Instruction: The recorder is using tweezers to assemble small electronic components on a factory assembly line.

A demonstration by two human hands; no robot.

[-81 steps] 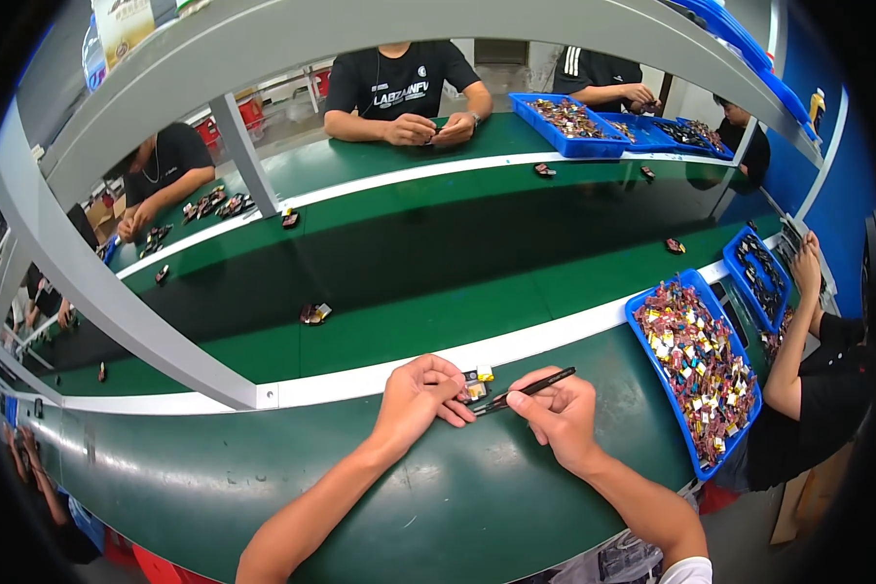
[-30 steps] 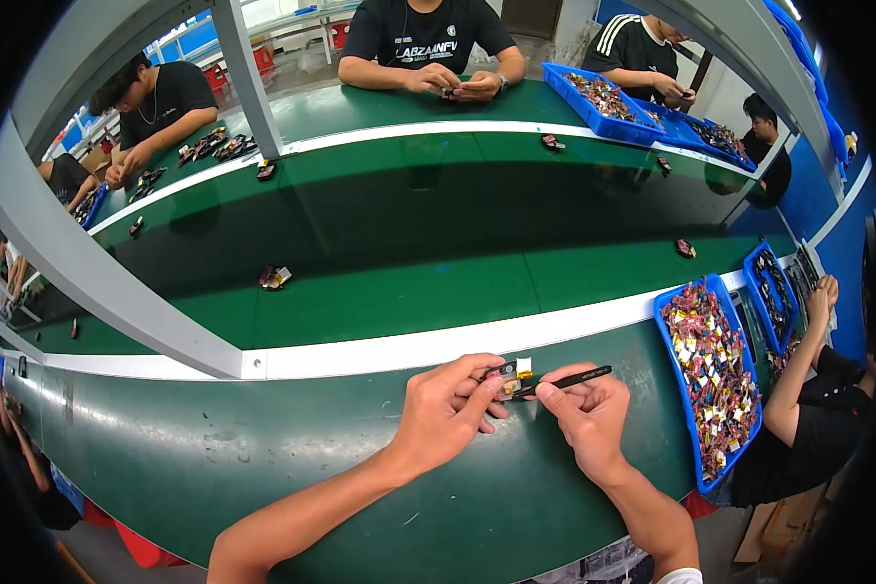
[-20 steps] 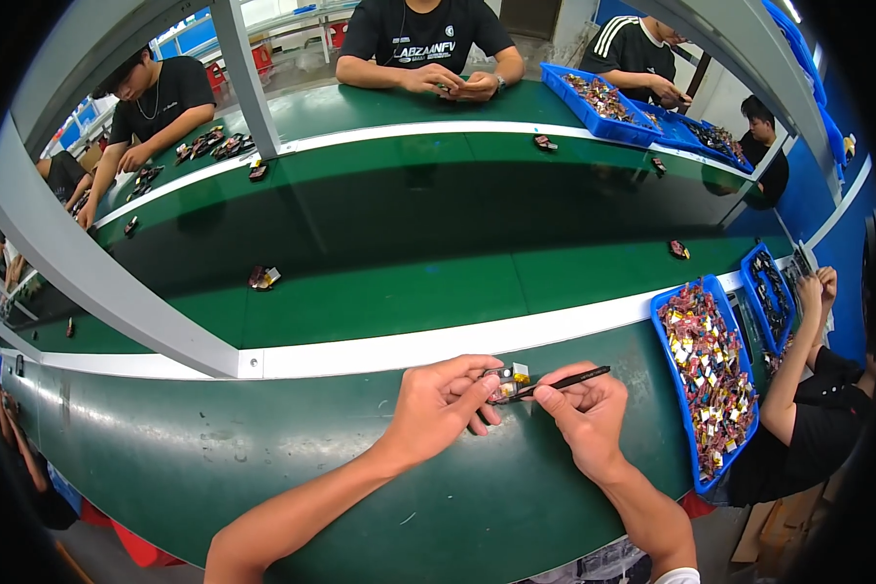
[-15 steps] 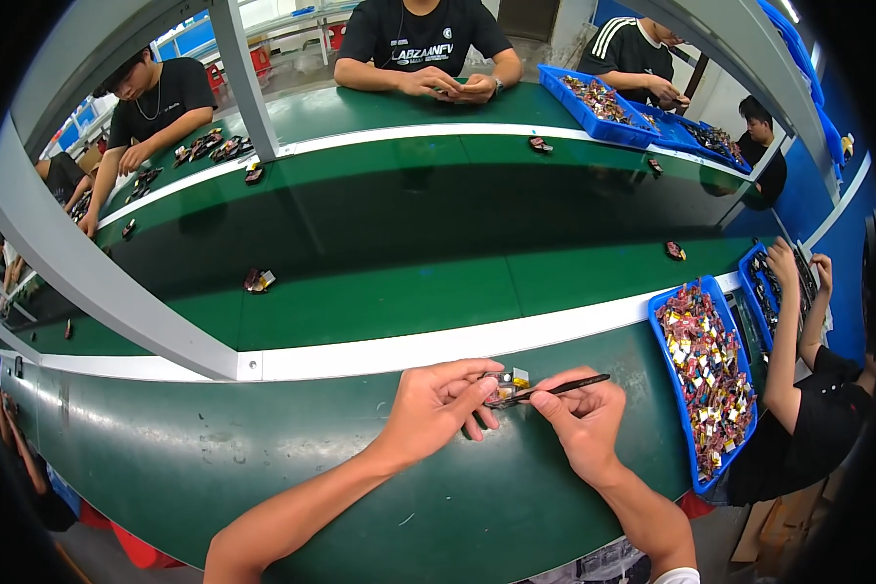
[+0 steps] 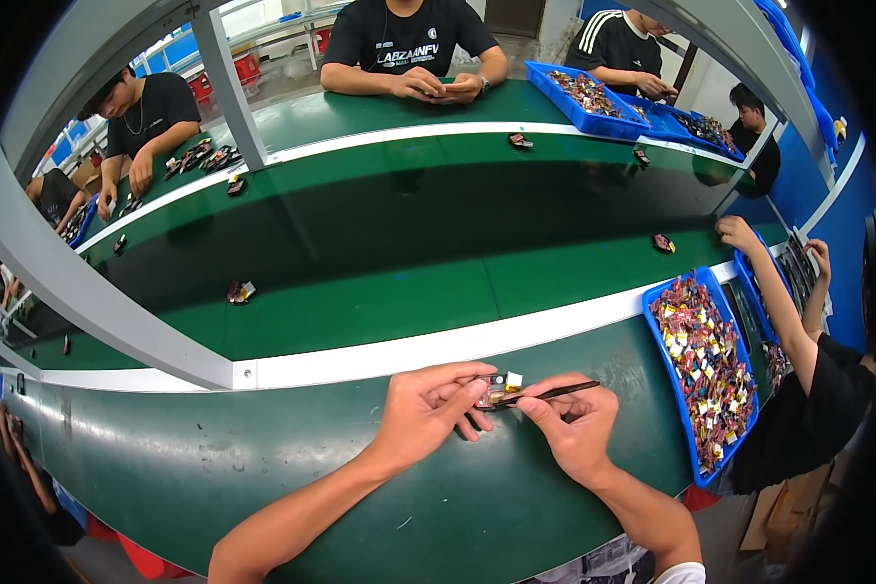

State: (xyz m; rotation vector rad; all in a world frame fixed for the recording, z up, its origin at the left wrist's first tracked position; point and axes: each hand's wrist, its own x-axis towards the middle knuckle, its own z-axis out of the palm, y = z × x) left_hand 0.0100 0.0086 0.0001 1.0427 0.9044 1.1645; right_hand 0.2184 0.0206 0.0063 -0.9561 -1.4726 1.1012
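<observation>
My left hand (image 5: 425,411) pinches a small circuit board assembly (image 5: 497,383) between thumb and fingers, just above the near green worktop. A white and yellow tab stands out from its right end. In my right hand (image 5: 576,424), thumb and fingers close on slim black tweezers (image 5: 561,391), which lean to the left. Their tip reaches the lower edge of the assembly; whether it grips any part there is too small to tell.
A blue tray (image 5: 692,456) heaped with similar assemblies stands right of my hands. Beyond the white rail (image 5: 389,354), a green conveyor belt (image 5: 380,316) carries scattered assemblies. A grey frame post (image 5: 117,282) crosses the left. Co-workers sit opposite and at the right.
The belt pieces have shifted slightly left, and the view has tilted a little. The tweezers lie flatter against the assembly. A co-worker's hand at the right has moved over the belt edge.
</observation>
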